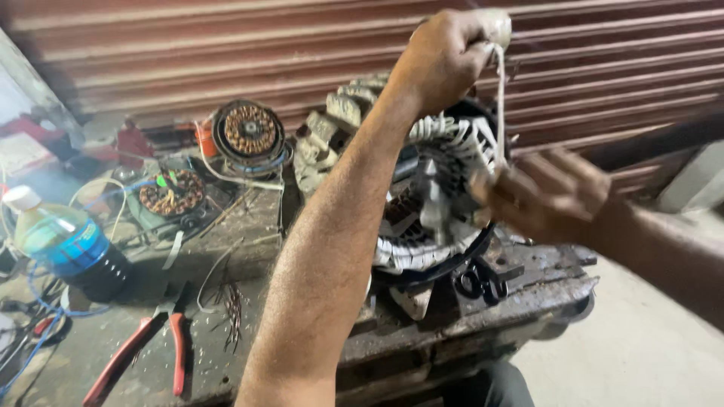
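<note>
Closest to the camera, your left forearm rises up the middle of the view, and your left hand [445,56] sits at the top, closed in a fist around a small roll of white binding tape [494,26]. A strand of white tape [500,105] drops straight down from that fist to the stator [437,196], a round motor winding already wrapped in white tape, standing on edge on a dark, grimy workbench [249,301]. Your right hand [547,196] comes in from the right, blurred; it is held against the right side of the winding where the strand ends, fingers curled, though whether they pinch the tape cannot be made out.

The step in hand looks like lacing the coil ends: the strand is pulled taut above the winding. The next move likely calls for keeping that tension while threading the tape round the next bundle of wire, with the right hand guiding it.

The stator sits just below your left hand and touches your right. Well to the left lie red-handled pliers [143,350], a plastic bottle [64,245] with a blue label, and two more copper-wound stators [249,132], well apart from both hands. Behind everything is a ribbed reddish metal shutter [226,45].
</note>
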